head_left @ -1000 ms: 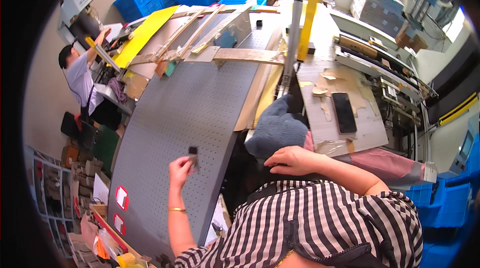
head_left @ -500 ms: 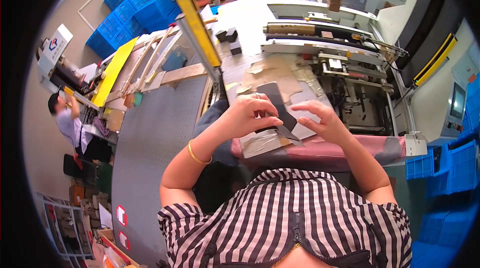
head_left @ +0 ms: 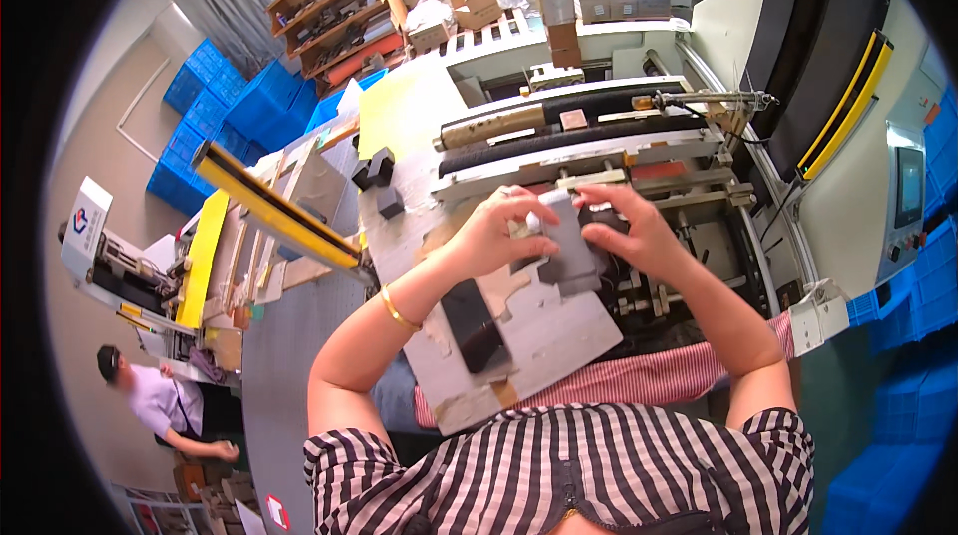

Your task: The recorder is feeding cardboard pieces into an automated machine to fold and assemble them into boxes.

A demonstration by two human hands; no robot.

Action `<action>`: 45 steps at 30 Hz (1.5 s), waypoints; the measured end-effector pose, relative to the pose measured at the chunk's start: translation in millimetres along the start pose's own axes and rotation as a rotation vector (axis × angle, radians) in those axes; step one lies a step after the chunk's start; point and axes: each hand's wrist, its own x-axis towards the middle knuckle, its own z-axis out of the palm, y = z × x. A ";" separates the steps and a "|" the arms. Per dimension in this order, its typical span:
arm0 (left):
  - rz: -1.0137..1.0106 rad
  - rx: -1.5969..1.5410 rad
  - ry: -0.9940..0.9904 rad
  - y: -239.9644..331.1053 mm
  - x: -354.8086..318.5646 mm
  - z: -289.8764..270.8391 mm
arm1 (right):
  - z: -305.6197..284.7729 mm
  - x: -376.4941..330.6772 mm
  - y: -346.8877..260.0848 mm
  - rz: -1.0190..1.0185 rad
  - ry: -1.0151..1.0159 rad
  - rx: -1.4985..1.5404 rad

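Note:
Between my two hands is a grey, box-like folded piece (head_left: 573, 254), held up over the near side of the machine. My left hand (head_left: 501, 234), with a gold bangle on its wrist, has its fingers curled at the piece's left edge. A small white spot shows between these fingers; I cannot make out what it is. Thumb and fingers of my right hand (head_left: 639, 236) close on the piece's upper right side. Below my left hand, a long black flat piece (head_left: 473, 323) lies on the pale worktop (head_left: 559, 340).
Dark small boxes (head_left: 389, 201) stand on the worktop's far left. A machine with rollers (head_left: 559, 126) fills the far right, beside a control panel (head_left: 906, 186). A yellow-striped post (head_left: 274, 206) rises at left. Another person (head_left: 165, 400) stands far left. Blue crates (head_left: 205, 96) are stacked behind.
My view has turned toward the machine. Both hands now meet at the grey piece; before, my left hand held a dark flat sheet and my right hand hovered open. A black piece now shows on the worktop.

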 end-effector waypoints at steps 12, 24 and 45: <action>-0.024 0.090 0.353 -97.9 217.4 -71.3 | -90.3 212.9 137.2 -0.008 0.110 -0.053; -0.031 -0.170 0.274 -93.4 -13.1 -15.5 | 55.9 18.6 41.5 0.219 -0.135 0.274; -2.498 0.454 1.476 45.0 -973.3 205.6 | 470.0 -65.6 -203.9 0.342 -1.241 0.543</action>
